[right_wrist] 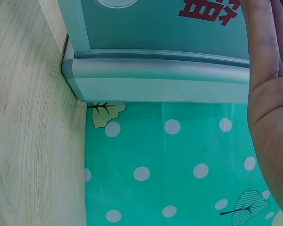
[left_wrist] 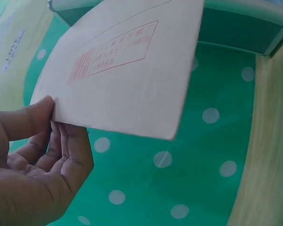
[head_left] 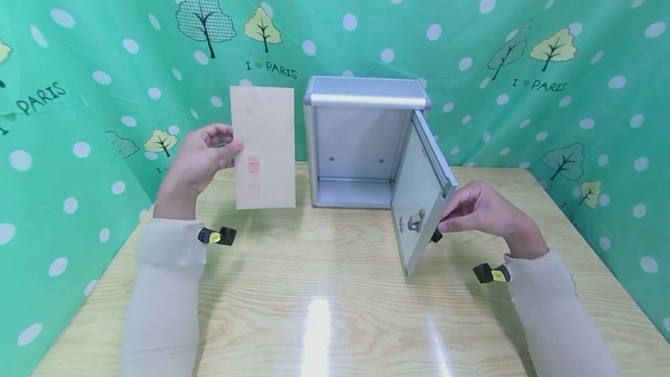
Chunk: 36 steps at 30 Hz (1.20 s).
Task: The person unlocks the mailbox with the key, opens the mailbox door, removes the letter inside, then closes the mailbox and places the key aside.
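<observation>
My left hand (head_left: 201, 153) pinches a tan paper envelope (head_left: 269, 138) by its left edge, thumb in front. The envelope stands upright in the air, left of the metal mailbox (head_left: 366, 87); red printed lines and a boxed stamp show on it in the left wrist view. The mailbox door (head_left: 421, 173) is swung out to the right, a metal lock cam (head_left: 415, 221) on its inner face. At the door's outer side, my right hand (head_left: 484, 214) pinches a small black key (head_left: 437, 235) at lock height, its fingers partly hidden behind the door.
The mailbox stands at the back of a wooden table (head_left: 262, 295), in front of a green dotted cloth (head_left: 335, 28). Two small holes mark its back wall. Red characters (right_wrist: 210, 10) show on the door's outer face. A black wrist camera (head_left: 217, 236) sits at the left cuff.
</observation>
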Each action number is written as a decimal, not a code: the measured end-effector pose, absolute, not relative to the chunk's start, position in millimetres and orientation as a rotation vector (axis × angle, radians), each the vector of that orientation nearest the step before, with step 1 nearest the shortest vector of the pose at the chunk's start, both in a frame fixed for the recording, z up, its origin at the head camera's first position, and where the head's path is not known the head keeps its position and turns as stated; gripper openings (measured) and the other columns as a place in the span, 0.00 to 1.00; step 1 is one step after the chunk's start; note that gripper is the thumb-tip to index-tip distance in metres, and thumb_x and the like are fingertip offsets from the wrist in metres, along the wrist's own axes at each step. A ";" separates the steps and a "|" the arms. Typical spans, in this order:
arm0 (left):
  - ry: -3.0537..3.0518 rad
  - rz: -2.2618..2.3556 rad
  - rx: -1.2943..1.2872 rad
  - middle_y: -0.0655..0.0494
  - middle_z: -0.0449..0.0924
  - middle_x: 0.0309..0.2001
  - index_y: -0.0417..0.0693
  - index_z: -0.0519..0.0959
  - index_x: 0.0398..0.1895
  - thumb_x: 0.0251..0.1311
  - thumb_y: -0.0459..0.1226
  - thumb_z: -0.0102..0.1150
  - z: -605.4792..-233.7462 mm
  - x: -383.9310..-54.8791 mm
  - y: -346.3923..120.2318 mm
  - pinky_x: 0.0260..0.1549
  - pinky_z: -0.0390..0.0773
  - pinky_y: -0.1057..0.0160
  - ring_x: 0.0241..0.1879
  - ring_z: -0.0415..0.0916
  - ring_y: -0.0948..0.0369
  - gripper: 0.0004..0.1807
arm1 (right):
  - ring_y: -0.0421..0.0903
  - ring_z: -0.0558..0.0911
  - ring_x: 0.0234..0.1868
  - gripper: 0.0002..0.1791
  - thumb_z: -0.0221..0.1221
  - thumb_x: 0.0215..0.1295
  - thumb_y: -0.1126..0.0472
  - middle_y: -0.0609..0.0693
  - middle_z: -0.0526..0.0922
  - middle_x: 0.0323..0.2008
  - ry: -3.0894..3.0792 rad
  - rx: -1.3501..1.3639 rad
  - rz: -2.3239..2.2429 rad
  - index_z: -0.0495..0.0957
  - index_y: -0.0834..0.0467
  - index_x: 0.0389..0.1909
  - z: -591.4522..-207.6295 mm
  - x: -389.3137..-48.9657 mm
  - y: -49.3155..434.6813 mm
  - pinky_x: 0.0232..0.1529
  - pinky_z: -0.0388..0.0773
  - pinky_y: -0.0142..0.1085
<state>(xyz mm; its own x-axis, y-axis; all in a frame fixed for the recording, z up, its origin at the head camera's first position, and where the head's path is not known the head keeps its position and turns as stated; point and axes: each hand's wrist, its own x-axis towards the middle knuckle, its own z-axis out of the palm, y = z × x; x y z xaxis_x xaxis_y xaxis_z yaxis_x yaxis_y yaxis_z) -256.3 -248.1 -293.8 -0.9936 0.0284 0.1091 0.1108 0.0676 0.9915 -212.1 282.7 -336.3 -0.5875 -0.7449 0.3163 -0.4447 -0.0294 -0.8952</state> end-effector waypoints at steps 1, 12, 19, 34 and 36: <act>-2.277 -2.073 -0.129 0.55 0.74 0.43 0.38 0.74 0.53 0.70 0.31 0.62 -295.9 -258.5 -247.4 0.38 0.86 0.68 0.44 0.74 0.60 0.12 | 0.39 0.87 0.30 0.18 0.63 0.51 0.88 0.54 0.90 0.34 1.986 -1.260 -1.658 0.87 0.66 0.35 -336.4 -211.9 282.9 0.31 0.88 0.33; -2.473 -1.906 -0.017 0.53 0.75 0.47 0.35 0.72 0.61 0.72 0.32 0.60 -320.9 -277.7 -239.2 0.40 0.86 0.67 0.43 0.77 0.63 0.18 | 0.38 0.85 0.30 0.18 0.63 0.51 0.89 0.54 0.90 0.36 1.985 -1.271 -1.658 0.87 0.66 0.35 -335.7 -212.3 283.3 0.30 0.87 0.31; -2.566 -1.836 0.018 0.48 0.75 0.50 0.32 0.70 0.65 0.73 0.32 0.57 -334.4 -286.5 -238.4 0.41 0.86 0.67 0.45 0.78 0.61 0.21 | 0.38 0.84 0.30 0.18 0.63 0.52 0.87 0.52 0.90 0.35 2.006 -1.232 -1.644 0.88 0.64 0.35 -335.2 -212.2 283.9 0.29 0.87 0.30; -2.820 -1.560 0.133 0.41 0.74 0.51 0.32 0.73 0.59 0.65 0.27 0.62 -354.4 -294.9 -226.9 0.44 0.86 0.60 0.46 0.75 0.50 0.20 | 0.36 0.82 0.27 0.18 0.64 0.53 0.86 0.52 0.90 0.33 2.021 -1.213 -1.636 0.88 0.62 0.35 -334.6 -212.1 282.9 0.27 0.85 0.29; -2.850 -1.518 0.138 0.40 0.74 0.52 0.32 0.72 0.60 0.62 0.25 0.64 -355.5 -294.7 -226.3 0.47 0.84 0.57 0.48 0.74 0.49 0.23 | 0.37 0.82 0.27 0.18 0.64 0.53 0.87 0.52 0.90 0.33 2.018 -1.222 -1.637 0.88 0.62 0.35 -334.8 -212.4 282.7 0.27 0.85 0.29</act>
<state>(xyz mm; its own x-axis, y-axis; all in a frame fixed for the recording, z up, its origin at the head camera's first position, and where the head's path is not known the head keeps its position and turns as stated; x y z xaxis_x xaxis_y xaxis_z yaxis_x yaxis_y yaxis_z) -294.7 -226.3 -355.5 -0.9923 -0.0325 -0.1196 -0.1174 0.5559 0.8229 -212.4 282.7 -334.8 -0.6082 -0.7395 0.2885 -0.4349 0.0065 -0.9004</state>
